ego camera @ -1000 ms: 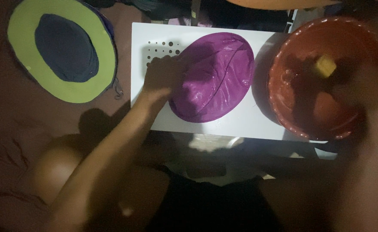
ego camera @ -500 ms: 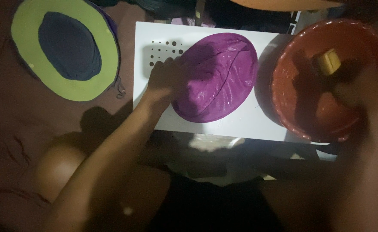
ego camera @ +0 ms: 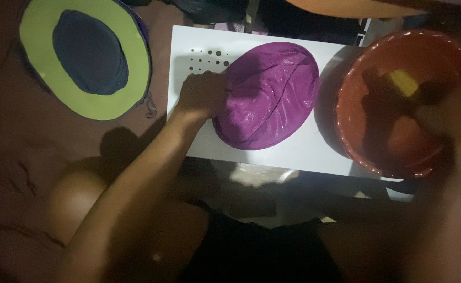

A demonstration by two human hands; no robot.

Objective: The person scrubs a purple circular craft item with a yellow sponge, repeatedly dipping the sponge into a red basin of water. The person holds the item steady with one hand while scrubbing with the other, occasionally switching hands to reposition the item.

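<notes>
Head view: my left hand (ego camera: 201, 94), fingers curled together, pins the purple sheet (ego camera: 267, 94); right hand (ego camera: 445, 120) blurred in red bowl (ego camera: 356, 136), fingers unclear. Sheet may slip.

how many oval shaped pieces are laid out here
2. A glossy purple oval piece lies on the white board under the left hand; a green oval with a dark blue centre lies left of the board.
</notes>
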